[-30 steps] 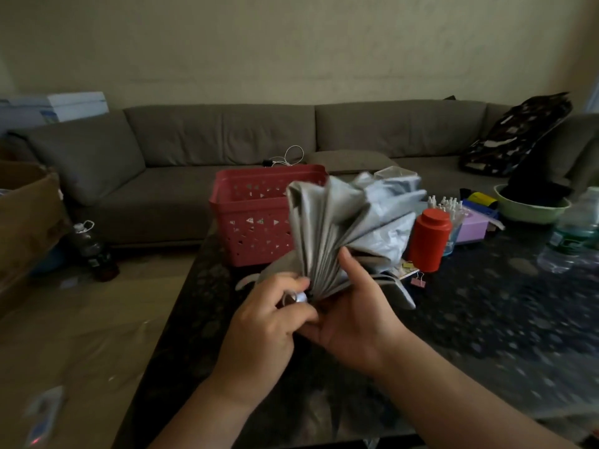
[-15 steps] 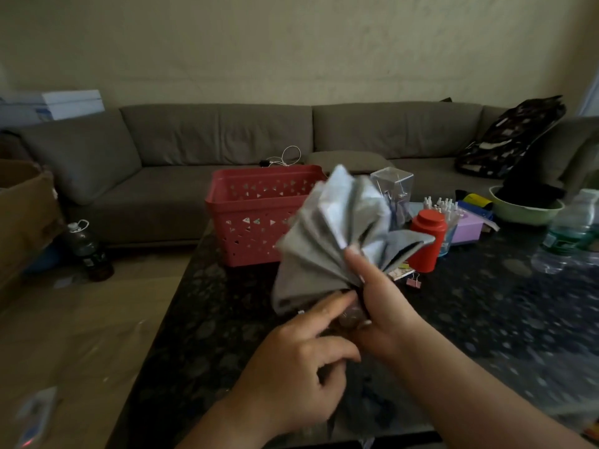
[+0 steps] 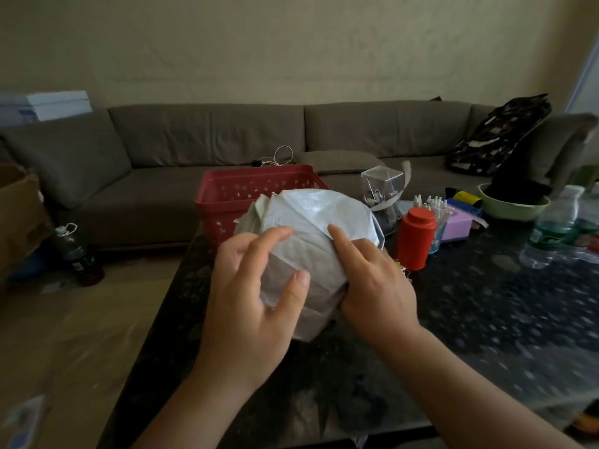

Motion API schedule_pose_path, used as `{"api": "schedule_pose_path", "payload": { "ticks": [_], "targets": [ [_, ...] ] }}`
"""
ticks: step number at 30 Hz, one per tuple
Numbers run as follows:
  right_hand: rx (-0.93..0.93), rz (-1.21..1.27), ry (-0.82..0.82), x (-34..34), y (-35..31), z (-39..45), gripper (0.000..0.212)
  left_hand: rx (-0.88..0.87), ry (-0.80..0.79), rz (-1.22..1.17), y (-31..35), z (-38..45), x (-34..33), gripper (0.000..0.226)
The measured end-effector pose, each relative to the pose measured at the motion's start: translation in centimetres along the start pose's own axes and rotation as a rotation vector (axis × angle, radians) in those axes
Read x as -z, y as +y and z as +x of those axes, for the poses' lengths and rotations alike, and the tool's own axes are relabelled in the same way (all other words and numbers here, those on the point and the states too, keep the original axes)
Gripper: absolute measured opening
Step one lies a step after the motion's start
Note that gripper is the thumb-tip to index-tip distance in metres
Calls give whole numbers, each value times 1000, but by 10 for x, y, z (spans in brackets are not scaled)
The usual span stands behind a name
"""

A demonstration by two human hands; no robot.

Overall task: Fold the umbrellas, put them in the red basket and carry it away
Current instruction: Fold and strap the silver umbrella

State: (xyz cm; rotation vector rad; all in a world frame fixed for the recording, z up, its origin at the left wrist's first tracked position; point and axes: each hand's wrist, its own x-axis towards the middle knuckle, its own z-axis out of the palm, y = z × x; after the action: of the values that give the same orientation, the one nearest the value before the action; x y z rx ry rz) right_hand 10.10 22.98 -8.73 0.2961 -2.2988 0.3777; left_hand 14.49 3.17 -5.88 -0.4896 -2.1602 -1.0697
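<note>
Step in hand: folding, wrap stage. The grey umbrella (image 3: 308,254) is bundled and held just above the desk (image 3: 486,319), right in front of the red basket (image 3: 233,192). Left hand (image 3: 249,303) lies over the near side, fingers (image 3: 275,236) spread and lightly bent, thumb pressing the cloth flat. Right hand (image 3: 372,286) cups the bundle from the right, index finger out along a fold; how far its other fingers curl round behind I can't tell.

Next, my guess: roll the pleats tight and fasten the strap, if there is one; none clearly visible. Then drop it in the basket, which is open-topped and close behind.

Surface: dark speckled desk, cluttered on the right with a red canister (image 3: 416,238), water bottle (image 3: 551,228) and green bowl (image 3: 513,209). Behind it a grey sofa (image 3: 194,150) and a plain wall.
</note>
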Motion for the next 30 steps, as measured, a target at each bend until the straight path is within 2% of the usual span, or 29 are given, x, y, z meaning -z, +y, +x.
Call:
{"api": "schedule_pose_path", "payload": {
  "ticks": [3,6,8,10,11,15,18,21,24,25,27,28,30],
  "targets": [
    [37,-20,31,-4,-2,-2,79,-4,-9,100,-4,0,-2,49],
    [77,-5,68,0,-3,1,72,-88,-13,228,-7,2,-2,54],
    [131,24,103,3,-10,0,61,-69,-73,238,-12,3,-3,77],
    [218,91,80,5,-21,-3,54,24,-113,225,-16,-1,-6,102],
    [265,134,41,5,-27,-5,54,50,-90,237,-18,-3,-7,104],
    [408,272,-106,8,-40,-6,59,3,130,198,-28,-1,2,55],
    [344,486,-177,14,-36,-4,66,-30,210,197,-39,5,11,41],
    [94,689,-186,21,-34,-8,66,7,224,150,-44,9,14,43],
    [-427,1068,-158,20,-49,-5,50,48,273,123,-49,9,9,50],
    [-649,1257,-211,18,-54,0,44,54,283,120,-51,8,6,49],
    [-1073,1574,-435,14,-61,7,45,16,289,141,-52,4,-2,42],
    [-1214,1683,-578,14,-63,8,47,-8,278,140,-52,1,-6,38],
    [-1293,1815,-751,16,-67,8,38,-38,220,117,-47,-4,-13,36]
  ]
}}
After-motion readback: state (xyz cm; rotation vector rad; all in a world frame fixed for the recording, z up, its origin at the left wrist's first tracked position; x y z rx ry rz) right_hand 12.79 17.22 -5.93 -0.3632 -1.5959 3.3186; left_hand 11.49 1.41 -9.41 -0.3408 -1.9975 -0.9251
